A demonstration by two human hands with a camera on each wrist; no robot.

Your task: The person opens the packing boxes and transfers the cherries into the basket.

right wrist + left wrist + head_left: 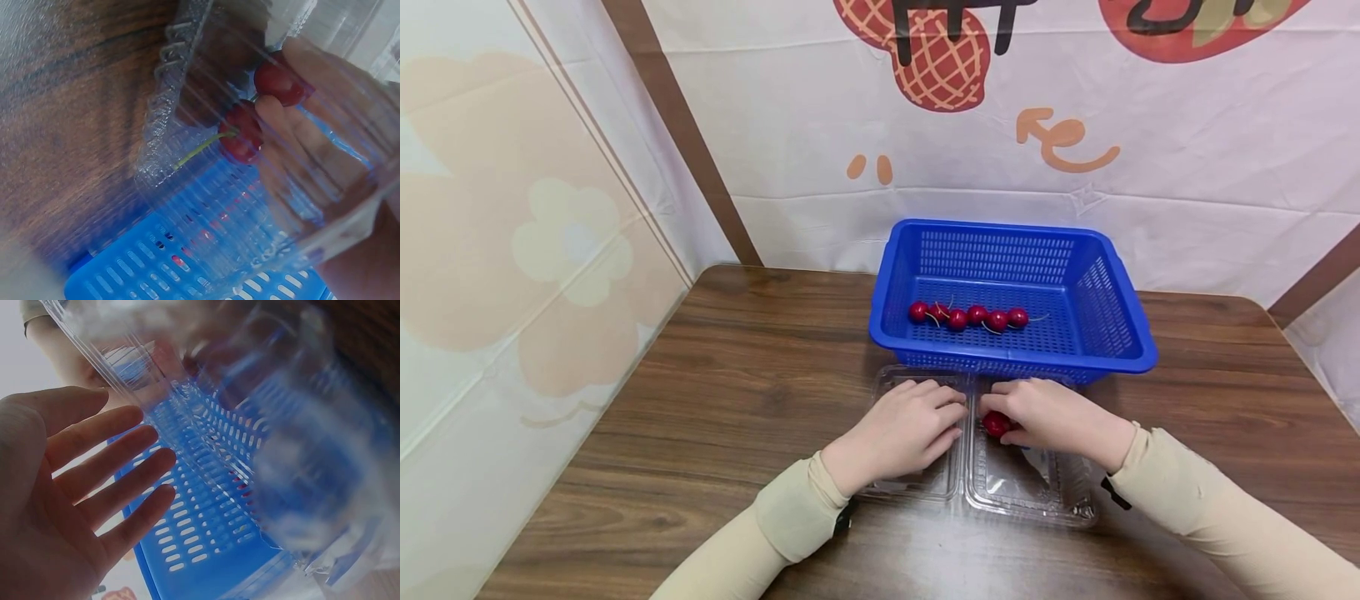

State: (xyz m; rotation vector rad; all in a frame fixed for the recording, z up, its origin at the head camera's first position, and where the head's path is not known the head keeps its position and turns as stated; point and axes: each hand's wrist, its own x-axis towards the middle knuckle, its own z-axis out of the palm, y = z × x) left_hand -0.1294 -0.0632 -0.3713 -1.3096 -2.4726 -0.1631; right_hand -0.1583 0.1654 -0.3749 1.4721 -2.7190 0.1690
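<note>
A clear plastic clamshell box [1011, 493] lies open on the table, its two halves side by side. My right hand [1048, 417] reaches into the right half and pinches a red cherry [278, 80] between thumb and finger. Against those fingers, in the right wrist view, is a second cherry [240, 134] with a green stem; whether it is held too I cannot tell. My left hand [904, 429] hovers at the left half [940, 492], fingers spread in the left wrist view and holding nothing.
A blue perforated basket [1011, 357] stands just behind the box. Several stemmed cherries [957, 320] lie in a row along its floor. The brown wood-grain table [760, 400] meets a printed cloth backdrop [797, 225] behind.
</note>
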